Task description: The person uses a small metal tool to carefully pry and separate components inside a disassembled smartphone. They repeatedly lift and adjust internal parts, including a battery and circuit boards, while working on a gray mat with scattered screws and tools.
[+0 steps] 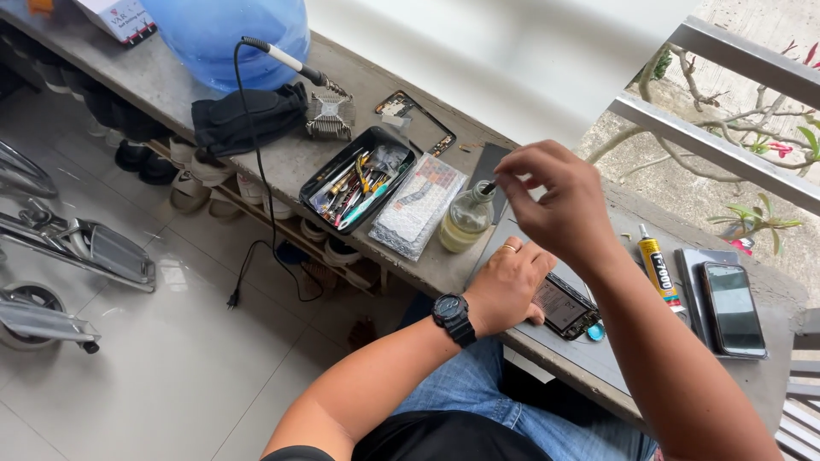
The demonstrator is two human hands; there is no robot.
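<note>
Beside the tool-filled black tray point(318, 183), the right hand point(559, 205) dips into a glass bottle point(465, 224).

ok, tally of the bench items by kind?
Opened phone under left hand: 1
Intact phones: 1
Phone frames: 1
Glass bottles at right hand: 1
Glue tubes: 1
Tool trays: 1
Total: 6

My desk point(282, 162) is a long grey concrete ledge. Lying on it: black tray of tools point(357, 179), bubble-wrap sheet point(418, 205), small glass bottle point(466, 220), heat sink point(330, 114), black cloth point(243, 119), bare phone frame point(416, 119), grey work mat point(589, 354), blue water jug point(226, 34).
</note>
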